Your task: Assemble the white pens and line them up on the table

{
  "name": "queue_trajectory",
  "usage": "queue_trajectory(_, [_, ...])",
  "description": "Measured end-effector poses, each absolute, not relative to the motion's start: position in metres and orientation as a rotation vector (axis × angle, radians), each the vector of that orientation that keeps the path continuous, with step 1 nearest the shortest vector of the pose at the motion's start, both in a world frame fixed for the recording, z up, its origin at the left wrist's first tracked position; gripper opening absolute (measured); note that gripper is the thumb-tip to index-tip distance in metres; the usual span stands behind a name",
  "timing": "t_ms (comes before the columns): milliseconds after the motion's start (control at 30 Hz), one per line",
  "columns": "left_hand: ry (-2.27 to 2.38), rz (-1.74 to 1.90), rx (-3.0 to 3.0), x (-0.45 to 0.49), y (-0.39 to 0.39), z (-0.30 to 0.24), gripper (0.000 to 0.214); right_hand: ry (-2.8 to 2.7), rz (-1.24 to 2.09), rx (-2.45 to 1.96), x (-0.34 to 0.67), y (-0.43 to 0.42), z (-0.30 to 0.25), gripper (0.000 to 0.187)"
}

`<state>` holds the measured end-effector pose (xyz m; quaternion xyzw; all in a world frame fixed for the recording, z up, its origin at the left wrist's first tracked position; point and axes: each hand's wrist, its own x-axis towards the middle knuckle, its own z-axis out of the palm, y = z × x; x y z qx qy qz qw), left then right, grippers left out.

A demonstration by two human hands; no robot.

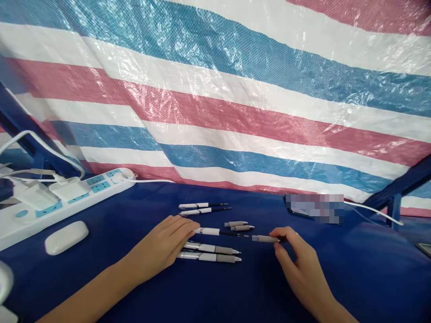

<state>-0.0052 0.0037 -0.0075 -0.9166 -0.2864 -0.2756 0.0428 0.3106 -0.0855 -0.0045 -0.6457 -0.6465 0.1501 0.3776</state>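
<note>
My left hand (173,240) is closed over the rear of a white pen barrel (209,231), whose dark refill sticks out to the right. Between thumb and forefinger, my right hand (298,260) pinches a grey pen grip (264,239), apart from the refill's tip. Below the left hand's pen lie two whole pens, an upper pen (215,249) and a lower pen (212,257). Farther back are two opened pen barrels (198,206) with bare refills. Two loose grey grips (240,225) rest just above the refill.
A white power strip (101,187) with plugged-in chargers (69,188) runs along the left. Nearer stands a white rounded case (66,237). A phone-like device (313,208), partly blurred, lies at the back right by a white cable (373,210). Striped sheeting (215,103) hangs behind the blue tabletop (242,296).
</note>
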Motion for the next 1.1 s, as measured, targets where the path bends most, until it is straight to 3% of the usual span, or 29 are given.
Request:
queue_trajectory(600, [-0.736,-0.738,-2.922,0.008,-0.012,-0.005,0.028,-1.910,0.593,-1.475,0.301,-0.088,-0.005,0.020])
queue_trajectory(900, [-0.732,-0.971,-3.010,0.007,-0.014,-0.009,0.026,-1.912,0.753,-1.464,0.296,-0.089,-0.005,0.014])
queue_trajectory(1100, [-0.719,-0.939,-2.978,0.008,-0.016,-0.003,0.030,-1.900,0.764,-1.470,0.295,-0.087,-0.005,0.017])
